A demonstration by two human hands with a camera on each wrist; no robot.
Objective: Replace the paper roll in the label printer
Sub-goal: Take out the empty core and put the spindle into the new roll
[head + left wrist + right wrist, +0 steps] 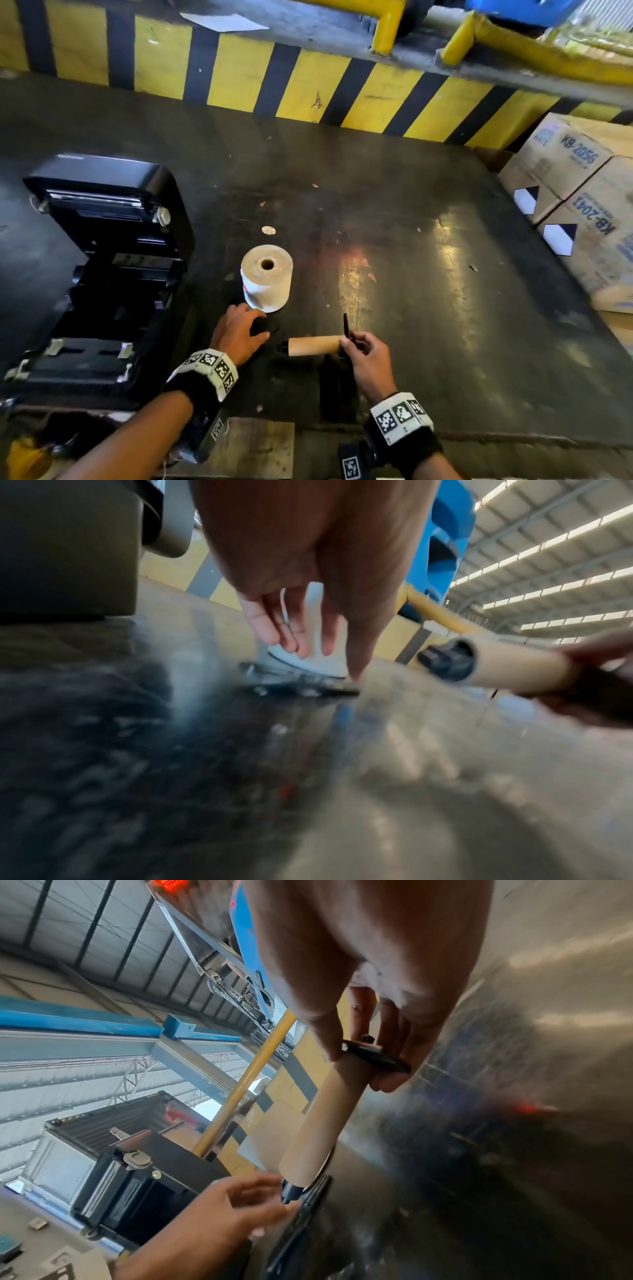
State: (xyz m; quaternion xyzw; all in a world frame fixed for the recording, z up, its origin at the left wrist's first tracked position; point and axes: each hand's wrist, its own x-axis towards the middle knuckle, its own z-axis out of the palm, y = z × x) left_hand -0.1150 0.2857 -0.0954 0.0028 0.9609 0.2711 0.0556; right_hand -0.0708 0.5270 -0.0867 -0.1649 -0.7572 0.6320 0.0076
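The black label printer (102, 274) stands open at the left of the dark table (428, 274), its roll bay without a roll. A full paper roll (267, 277) stands on end in the middle. My right hand (349, 342) grips a bare cardboard core (315, 346) on a black spindle, fingers around its black end flange (377, 1056). The core (325, 1123) points left, with the spindle tip (441, 661) sticking out. My left hand (260, 329) reaches down over a loose black flange disc (301, 688) lying flat before the roll. Its fingers are fairly straight and the thumb touches the disc's edge.
Cardboard boxes (582, 205) are stacked at the table's right edge. A yellow and black striped barrier (308, 85) runs along the back. A small round silver piece (269, 230) lies behind the roll. A wooden board (253, 445) sits below the front edge.
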